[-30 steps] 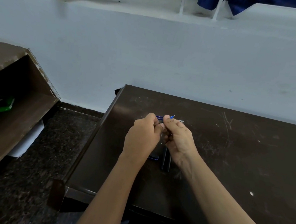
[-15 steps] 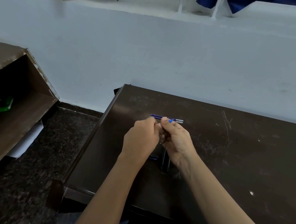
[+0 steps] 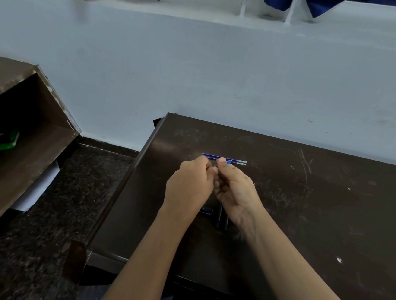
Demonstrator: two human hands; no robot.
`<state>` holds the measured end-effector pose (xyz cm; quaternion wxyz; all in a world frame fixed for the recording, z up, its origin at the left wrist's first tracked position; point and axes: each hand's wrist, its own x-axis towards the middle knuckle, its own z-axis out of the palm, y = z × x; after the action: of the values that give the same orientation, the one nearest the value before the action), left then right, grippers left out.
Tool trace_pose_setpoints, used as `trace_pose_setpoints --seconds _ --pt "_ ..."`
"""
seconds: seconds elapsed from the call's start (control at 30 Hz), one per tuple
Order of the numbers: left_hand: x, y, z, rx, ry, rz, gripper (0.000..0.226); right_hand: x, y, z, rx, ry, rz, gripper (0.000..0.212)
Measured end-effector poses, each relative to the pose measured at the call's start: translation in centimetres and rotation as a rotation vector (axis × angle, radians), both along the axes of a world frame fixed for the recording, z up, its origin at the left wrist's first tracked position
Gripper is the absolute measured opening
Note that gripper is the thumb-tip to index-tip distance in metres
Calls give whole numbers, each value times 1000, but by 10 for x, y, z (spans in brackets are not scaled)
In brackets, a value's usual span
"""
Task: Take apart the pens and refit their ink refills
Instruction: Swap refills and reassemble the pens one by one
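The desk is dark and scratched, with its far edge close to the wall. Both hands work over its left part, well inside the edges.

The left hand and the right hand are closed and meet at the fingertips. A small blue tip projects from the right thumb and forefinger, which pinch it. Whether the left fingers grip the same piece cannot be told; they are curled shut and their load is hidden.

Two refills lie side by side on the desk, just beyond the fingertips. Their long axis runs left to right, across the line of the forearms. The blue ink ends point left and the pale ends point right. The right hand is slightly nearer the pale ends; the left hand is nearer the blue ends.

Dark barrels lie below the hands, partly covered, with their long axis running toward the person. A short dark piece lies just left of them.

Judgement: a refill pickup calls for a short forward reach, gripping across the axis.
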<state>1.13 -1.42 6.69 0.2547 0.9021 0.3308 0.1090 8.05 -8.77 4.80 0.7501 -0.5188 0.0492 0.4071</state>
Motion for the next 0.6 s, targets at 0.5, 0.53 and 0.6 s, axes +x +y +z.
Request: trace_pose_setpoints --seconds 0.5,0.53,0.6 --pt "-1 1 2 -14 -17 11 23 -2 1 2 3 -3 59 19" --pt "-1 1 2 -12 -7 11 22 -2 0 0 -15 -7 57 21" --pt "-1 0 1 -16 2 8 21 -1 0 -1 -26 -3 37 15"
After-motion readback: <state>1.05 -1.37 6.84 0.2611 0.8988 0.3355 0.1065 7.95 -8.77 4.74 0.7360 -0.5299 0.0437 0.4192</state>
